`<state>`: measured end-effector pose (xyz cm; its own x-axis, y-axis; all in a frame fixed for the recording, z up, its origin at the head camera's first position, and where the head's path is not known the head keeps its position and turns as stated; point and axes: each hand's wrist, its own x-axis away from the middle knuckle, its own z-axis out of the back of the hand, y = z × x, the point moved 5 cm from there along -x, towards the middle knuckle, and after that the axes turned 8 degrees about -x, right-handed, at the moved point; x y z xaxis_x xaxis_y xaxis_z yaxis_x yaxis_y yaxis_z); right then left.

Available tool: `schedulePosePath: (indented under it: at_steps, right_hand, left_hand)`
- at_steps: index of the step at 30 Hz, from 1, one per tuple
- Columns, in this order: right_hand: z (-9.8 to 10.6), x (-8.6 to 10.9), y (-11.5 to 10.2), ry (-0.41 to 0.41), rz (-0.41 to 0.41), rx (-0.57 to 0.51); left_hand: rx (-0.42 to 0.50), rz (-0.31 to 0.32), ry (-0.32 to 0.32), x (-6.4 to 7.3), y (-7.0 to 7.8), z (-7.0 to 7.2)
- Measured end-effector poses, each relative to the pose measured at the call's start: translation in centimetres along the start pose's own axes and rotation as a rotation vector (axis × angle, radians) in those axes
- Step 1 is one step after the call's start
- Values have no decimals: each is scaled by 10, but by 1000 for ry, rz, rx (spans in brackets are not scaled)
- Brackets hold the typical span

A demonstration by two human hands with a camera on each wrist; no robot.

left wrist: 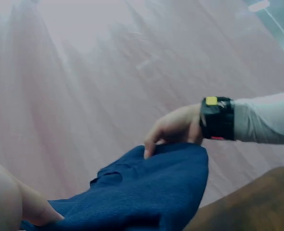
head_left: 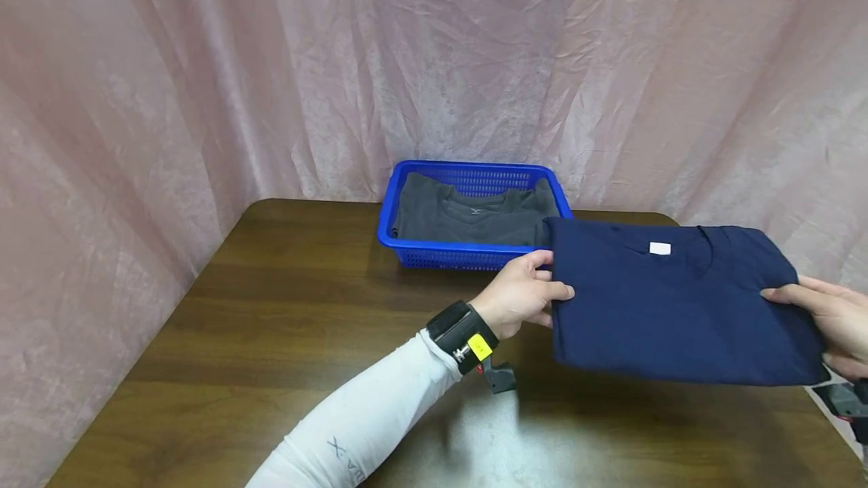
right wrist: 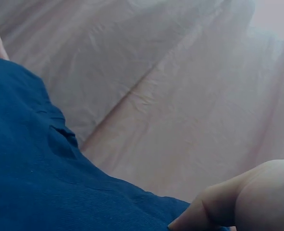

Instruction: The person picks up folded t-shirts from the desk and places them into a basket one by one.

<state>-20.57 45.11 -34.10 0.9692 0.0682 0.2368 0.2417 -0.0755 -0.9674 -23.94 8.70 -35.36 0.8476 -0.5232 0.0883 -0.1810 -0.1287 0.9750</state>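
Between my two hands a folded navy T-shirt point(head_left: 671, 315) hangs above the right part of the table, its collar and white label point(head_left: 660, 248) facing up. My left hand point(head_left: 522, 292) pinches its left edge, thumb on top. At the opposite edge my right hand point(head_left: 830, 315) grips the cloth, also with the thumb on top; part of this hand is cut off by the head view's border. In the left wrist view the T-shirt point(left wrist: 146, 183) stretches across to the right hand point(left wrist: 175, 127). The right wrist view shows the right thumb point(right wrist: 204, 209) pressing on the cloth.
A blue plastic basket point(head_left: 468, 248) stands at the table's back edge with a dark grey folded shirt point(head_left: 475, 217) inside. The T-shirt's left corner overlaps the basket's right front corner in the head view. Pink curtains point(head_left: 325, 74) hang behind the brown wooden table point(head_left: 271, 322).
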Motion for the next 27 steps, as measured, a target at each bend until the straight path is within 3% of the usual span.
schedulePosePath:
  at_steps: [5,13,19,27]
  right_hand:
    - [-22,-8,-6,-42,-74,86]
    - [-54,-22,-12,-51,-57,253]
    - [-79,-24,-13,-116,-40,104]
    - [-114,-40,-15,-170,-18,108]
  left_hand:
    - [-3,-8,-10,2,3,17]
    - [-59,3,10,6,12,49]
    - [-43,2,46,9,13,75]
    - [-62,-33,96,12,17,109]
